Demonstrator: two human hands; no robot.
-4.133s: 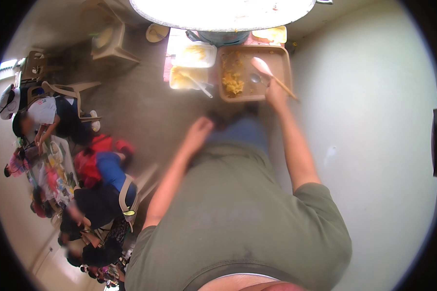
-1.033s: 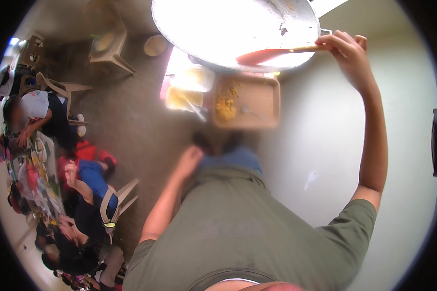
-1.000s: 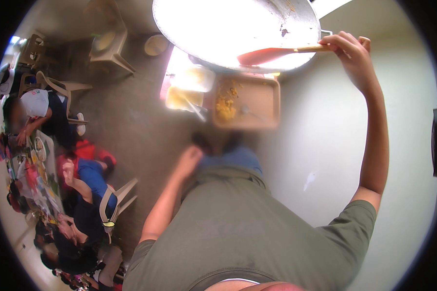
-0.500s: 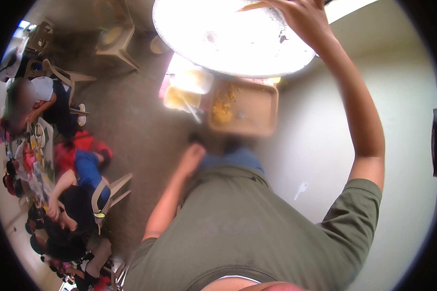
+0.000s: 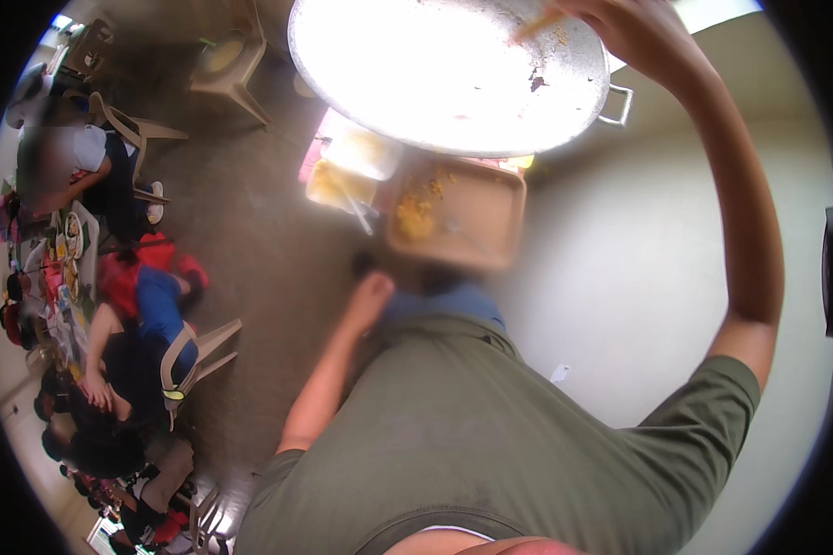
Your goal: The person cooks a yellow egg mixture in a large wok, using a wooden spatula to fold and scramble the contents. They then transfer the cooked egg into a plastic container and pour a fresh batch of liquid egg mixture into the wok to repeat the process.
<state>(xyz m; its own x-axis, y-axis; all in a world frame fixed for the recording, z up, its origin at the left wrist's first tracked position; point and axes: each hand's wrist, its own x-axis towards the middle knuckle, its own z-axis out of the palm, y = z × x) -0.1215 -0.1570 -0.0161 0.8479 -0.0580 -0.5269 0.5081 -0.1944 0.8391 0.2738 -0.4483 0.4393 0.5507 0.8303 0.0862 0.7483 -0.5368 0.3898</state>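
Note:
High at the upper right, my right hand (image 5: 643,32) is closed round a light-brown wooden utensil (image 5: 537,26); the frame edge cuts off part of the hand. The utensil's tip points down into a large oval metal pan (image 5: 574,111), washed out by glare, with brown food bits and dark scorched spots inside. Beside my hip hangs my left hand (image 5: 372,289), away from the pan, its fingers too blurred to read. Between the pan and my body, a brown tray (image 5: 495,217) has yellow food (image 5: 416,220) scattered along its left side.
White containers (image 5: 366,153) and a yellow-filled one (image 5: 336,188) with a pale utensil stand left of the tray. A wall (image 5: 639,277) runs along my right. At far left, several people sit at a crowded table (image 5: 88,245); plastic chairs (image 5: 231,79) stand around.
My right hand and the utensil have swung to the right over the pan. The pan's side handle now shows. My left hand stays low by my hip.

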